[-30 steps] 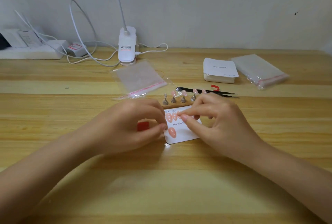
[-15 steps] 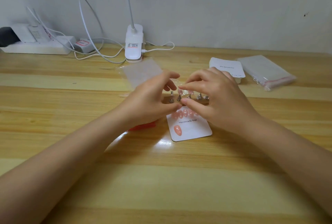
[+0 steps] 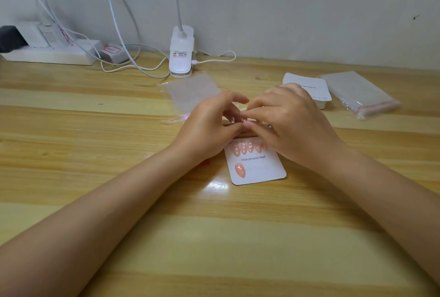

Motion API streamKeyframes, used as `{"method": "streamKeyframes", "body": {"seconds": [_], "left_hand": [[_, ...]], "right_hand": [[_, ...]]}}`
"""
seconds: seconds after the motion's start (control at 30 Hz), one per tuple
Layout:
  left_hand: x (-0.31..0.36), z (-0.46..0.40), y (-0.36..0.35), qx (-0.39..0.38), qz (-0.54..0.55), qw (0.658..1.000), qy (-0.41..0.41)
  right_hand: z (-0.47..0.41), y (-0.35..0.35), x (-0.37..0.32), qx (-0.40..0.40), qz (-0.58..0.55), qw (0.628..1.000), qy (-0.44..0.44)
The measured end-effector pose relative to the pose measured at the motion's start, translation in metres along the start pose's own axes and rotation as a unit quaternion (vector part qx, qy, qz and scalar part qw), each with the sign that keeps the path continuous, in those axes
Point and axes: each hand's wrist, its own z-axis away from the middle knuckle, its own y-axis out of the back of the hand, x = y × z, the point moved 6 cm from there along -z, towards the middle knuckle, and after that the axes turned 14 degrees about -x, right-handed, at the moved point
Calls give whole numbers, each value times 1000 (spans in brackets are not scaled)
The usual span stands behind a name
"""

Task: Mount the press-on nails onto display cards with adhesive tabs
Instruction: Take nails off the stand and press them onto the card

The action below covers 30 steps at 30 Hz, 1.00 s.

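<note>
The display card (image 3: 256, 165) lies flat on the counter (image 3: 214, 237), a row of pink nails (image 3: 247, 148) along its top plus one lower left. Just behind it, left hand (image 3: 209, 125) and right hand (image 3: 288, 118) meet fingertip to fingertip, each grip curled tight (can't tell what's pinched). A card stack (image 3: 309, 87) sits further back right.

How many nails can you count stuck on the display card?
5 clearly: four in a row along the top of the card, one alone at lower left. The right hand covers the row's right end, so more may be hidden.
</note>
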Motion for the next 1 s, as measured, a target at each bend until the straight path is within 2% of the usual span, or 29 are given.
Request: {"method": "streamKeyframes", "body": {"seconds": [0.2,0.33,0.53,0.67,0.73,0.83,0.93,1.0], "left_hand": [[0,-2,1,6,-9,1000,-2],[1,-1,-1,9,-17,1000,-6],[3,1,-1,10,-24,1000,-5],[3,3,-2,4,-35,999,7],[4,3,-2,-9,-37,999,12],[6,3,-4,-51,-53,997,0],[9,4,-2,-91,-71,993,-14],[15,6,5,-89,-97,991,-34]], "right_hand": [[-2,0,-3,17,50,998,32],[-6,0,-1,11,51,999,7],[-13,-5,12,-6,-53,994,-93],[-12,0,27,51,-180,968,-168],[-7,7,27,88,-233,955,-163],[9,18,15,120,-219,961,-123],[32,17,2,121,-198,969,-84],[45,9,-3,104,-186,974,-73]]}}
